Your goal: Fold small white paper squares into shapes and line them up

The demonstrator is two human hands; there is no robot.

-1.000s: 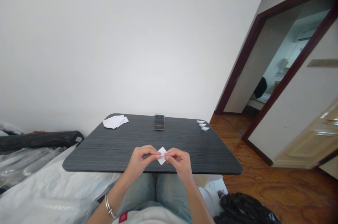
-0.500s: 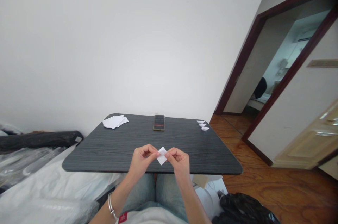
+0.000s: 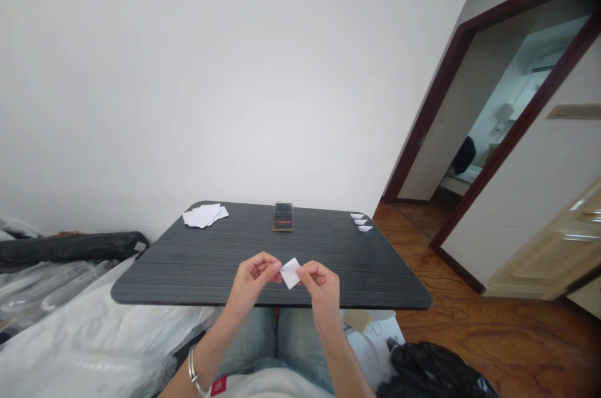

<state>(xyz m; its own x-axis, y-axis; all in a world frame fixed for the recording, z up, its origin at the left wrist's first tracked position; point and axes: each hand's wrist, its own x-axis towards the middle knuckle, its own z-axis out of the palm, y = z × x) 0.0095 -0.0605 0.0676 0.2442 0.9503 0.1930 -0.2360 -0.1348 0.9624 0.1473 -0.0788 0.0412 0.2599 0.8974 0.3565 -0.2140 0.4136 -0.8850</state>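
Observation:
A small white paper square (image 3: pixel 290 273) is held up above the near edge of the dark table (image 3: pixel 197 266). My left hand (image 3: pixel 252 279) pinches its left corner and my right hand (image 3: pixel 320 280) pinches its right side, fingers curled on both. The paper looks flat and tilted like a diamond. A silver bangle sits on my left wrist.
A loose pile of white sheets (image 3: pixel 203 215) lies at the table's far left. A small dark stand (image 3: pixel 283 217) is at the far middle. Three small folded white pieces (image 3: pixel 360 222) sit at the far right. Plastic wrap lies left, a black bag (image 3: pixel 432 373) right.
Both hands drew slightly toward me with the paper. The paper now shows a broader flat face than a second ago.

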